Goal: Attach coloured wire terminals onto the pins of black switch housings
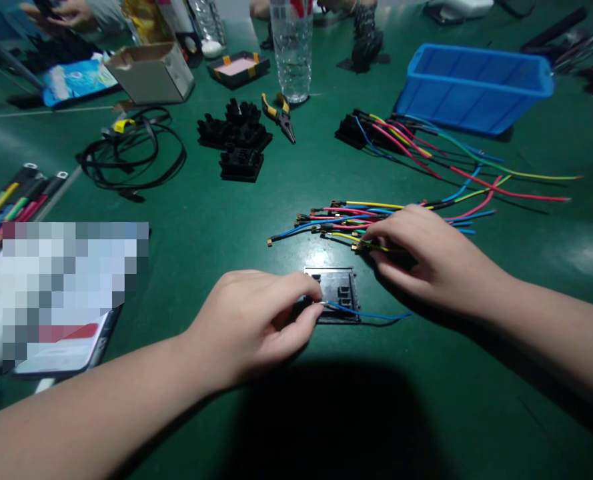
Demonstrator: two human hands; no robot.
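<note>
1. Clamping blue wire (361, 313) by its left end in left hand's (256, 320) grip, over black housing (333, 281) on desk (216, 230).
2. Running rightward from that grip, long axis crosswise, beyond housing's right edge (loose end free of both hands).
3. Touching yellow wire (343, 237) with right hand (411, 257), nearer to wire bundle (356, 212); cannot tell whether clamped on it.

The green surface (201, 227) carries a spread of coloured wires (343, 218), a flat black base (333, 283), clustered black parts (241, 133), pliers (282, 119), a clear bottle (292, 63) and a blue bin (463, 103).
</note>
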